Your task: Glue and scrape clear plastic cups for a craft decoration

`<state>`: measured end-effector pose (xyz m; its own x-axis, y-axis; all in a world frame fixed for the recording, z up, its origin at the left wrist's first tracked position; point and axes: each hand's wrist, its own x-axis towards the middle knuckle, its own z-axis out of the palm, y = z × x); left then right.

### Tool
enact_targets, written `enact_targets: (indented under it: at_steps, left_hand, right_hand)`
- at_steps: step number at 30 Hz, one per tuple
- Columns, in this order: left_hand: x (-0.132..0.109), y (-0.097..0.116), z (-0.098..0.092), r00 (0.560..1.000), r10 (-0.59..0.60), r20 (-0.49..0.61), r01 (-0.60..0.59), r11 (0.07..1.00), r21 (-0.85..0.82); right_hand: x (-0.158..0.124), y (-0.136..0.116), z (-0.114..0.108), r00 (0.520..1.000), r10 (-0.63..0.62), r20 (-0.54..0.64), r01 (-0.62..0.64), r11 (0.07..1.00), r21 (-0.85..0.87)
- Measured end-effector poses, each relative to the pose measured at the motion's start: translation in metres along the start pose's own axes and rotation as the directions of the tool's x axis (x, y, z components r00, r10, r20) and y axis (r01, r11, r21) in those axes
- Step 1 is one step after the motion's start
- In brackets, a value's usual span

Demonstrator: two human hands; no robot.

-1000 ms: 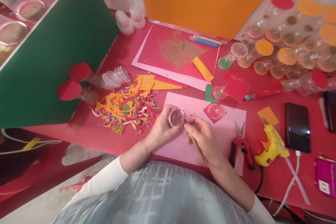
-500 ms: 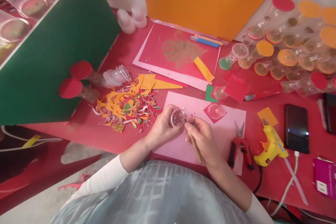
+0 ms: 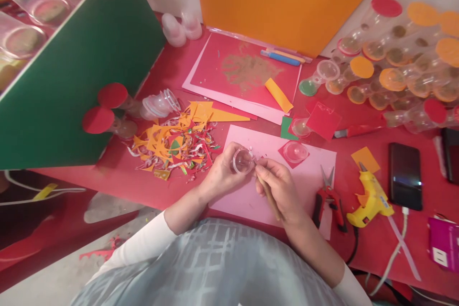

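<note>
Clear plastic cup [image 3: 243, 161] is grasped in the left grip [image 3: 224, 169], mouth toward camera, above the pink sheet [image 3: 236, 203] on the red desk [image 3: 143, 189]. Right grip [image 3: 278, 185] pinches a brown-handled tool [image 3: 269, 197], tip near cup's right side; contact unclear. Versus 0.5 s ago: right grip slightly further right, cup about same. Forearms angle inward.

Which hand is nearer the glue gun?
Right. The right hand is left of the glue gun, with the red snips between them; the left hand is farther left, holding the cup.
</note>
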<state>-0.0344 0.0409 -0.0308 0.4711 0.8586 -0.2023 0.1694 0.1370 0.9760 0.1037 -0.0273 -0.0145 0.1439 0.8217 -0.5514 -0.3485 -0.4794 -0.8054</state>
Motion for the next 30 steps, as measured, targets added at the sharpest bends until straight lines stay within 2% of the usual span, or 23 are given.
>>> enact_targets:
  at_steps: [8,14,20,30]
  left_hand:
    - [0.0010,0.0037,-0.0008,1.000,-0.020,-0.011,0.019,0.991,-0.132]
    - [-0.0008,-0.0033,0.0008,0.999,0.005,-0.051,-0.008,0.999,-0.053]
    - [-0.0020,-0.0036,0.0026,0.995,0.040,-0.088,-0.034,0.996,0.078]
    - [-0.0021,-0.0019,0.0036,0.996,0.077,-0.039,-0.068,0.980,0.185]
  right_hand:
    - [-0.0009,0.0001,-0.0033,0.998,-0.063,0.011,0.063,0.993,-0.097]
    - [-0.0036,0.0003,-0.0019,0.996,-0.090,-0.021,0.084,0.976,-0.201]
    - [-0.0005,0.0027,-0.0019,0.996,-0.086,-0.038,0.076,0.976,-0.206]
    - [-0.0003,0.0042,-0.0005,0.992,-0.109,-0.057,0.093,0.970,-0.222]
